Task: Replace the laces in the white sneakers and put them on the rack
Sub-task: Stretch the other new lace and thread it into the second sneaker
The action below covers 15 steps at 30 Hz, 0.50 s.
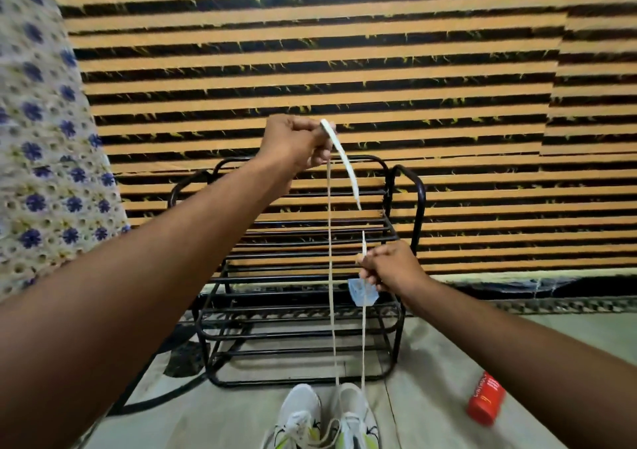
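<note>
Two white sneakers with yellow-green accents stand side by side on the floor at the bottom, the left sneaker (299, 414) and the right sneaker (355, 414). A white lace (331, 259) runs up from the right sneaker in two strands. My left hand (293, 145) is raised high and pinches one strand, its free end drooping to the right. My right hand (393, 269) is lower and grips the other strand together with a small clear bluish plastic piece (362, 293). The black metal shoe rack (296, 276) stands just behind the sneakers.
A red cylindrical container (486, 400) lies on the floor at the right. A striped orange and black mat (344, 52) hangs behind the rack. Patterned blue-flowered cloth (38, 138) fills the left side. A dark cable (165, 393) curves along the floor at the left of the rack.
</note>
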### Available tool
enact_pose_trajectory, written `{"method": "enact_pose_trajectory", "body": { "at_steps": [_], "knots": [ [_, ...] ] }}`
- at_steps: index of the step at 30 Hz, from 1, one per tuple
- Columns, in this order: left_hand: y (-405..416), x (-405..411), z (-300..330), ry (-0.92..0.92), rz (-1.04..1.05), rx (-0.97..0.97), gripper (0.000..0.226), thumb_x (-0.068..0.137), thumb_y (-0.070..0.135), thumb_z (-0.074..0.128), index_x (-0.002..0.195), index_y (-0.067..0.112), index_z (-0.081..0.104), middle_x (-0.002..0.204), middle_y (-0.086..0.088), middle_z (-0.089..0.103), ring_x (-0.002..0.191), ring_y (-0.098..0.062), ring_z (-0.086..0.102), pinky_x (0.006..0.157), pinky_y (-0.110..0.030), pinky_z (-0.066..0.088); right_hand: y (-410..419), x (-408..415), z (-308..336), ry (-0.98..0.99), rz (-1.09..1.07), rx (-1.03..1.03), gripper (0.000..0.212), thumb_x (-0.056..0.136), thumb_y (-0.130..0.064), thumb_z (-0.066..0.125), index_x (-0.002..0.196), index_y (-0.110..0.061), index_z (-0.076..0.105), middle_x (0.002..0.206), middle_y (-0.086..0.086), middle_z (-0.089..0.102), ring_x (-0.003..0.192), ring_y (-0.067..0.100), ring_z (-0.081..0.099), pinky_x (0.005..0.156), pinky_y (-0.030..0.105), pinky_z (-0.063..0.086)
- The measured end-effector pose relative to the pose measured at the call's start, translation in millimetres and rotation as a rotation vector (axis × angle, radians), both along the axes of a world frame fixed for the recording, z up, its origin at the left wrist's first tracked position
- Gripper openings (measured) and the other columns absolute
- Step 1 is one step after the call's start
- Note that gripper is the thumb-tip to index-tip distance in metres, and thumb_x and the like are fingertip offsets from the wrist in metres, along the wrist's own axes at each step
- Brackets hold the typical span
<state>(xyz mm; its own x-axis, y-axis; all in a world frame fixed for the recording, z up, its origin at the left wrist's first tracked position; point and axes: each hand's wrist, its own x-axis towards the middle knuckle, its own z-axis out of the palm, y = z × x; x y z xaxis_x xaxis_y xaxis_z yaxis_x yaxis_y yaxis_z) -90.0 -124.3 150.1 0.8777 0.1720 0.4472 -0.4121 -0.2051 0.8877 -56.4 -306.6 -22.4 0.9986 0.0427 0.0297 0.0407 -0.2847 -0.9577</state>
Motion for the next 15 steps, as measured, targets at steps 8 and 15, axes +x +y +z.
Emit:
{"method": "enact_pose_trajectory", "body": {
  "at_steps": [8,15],
  "knots": [
    [1,13,5,0.01,0.063,0.077,0.028,0.104,0.032,0.06,0.098,0.013,0.079,0.103,-0.002,0.076,0.09,-0.02,0.072,0.069,-0.029,0.053,4,0,-4,-0.15,-0.036,-0.083,0.024,0.09,-0.019,0.076,0.077,0.001,0.077,0.087,0.015,0.075,0.076,0.01,0.064,0.082,0.032,0.056],
    [8,20,-1,0.02,0.078,0.117,0.026,0.108,0.022,0.054,0.102,0.015,0.078,0.098,0.0,0.074,0.085,-0.011,0.067,0.07,-0.029,0.05,-1,12,-16,-0.136,0.047,-0.07,0.027,0.096,-0.025,0.07,0.072,-0.016,0.078,0.085,-0.002,0.077,0.09,0.017,0.072,0.071,0.035,0.059]
  ]
}}
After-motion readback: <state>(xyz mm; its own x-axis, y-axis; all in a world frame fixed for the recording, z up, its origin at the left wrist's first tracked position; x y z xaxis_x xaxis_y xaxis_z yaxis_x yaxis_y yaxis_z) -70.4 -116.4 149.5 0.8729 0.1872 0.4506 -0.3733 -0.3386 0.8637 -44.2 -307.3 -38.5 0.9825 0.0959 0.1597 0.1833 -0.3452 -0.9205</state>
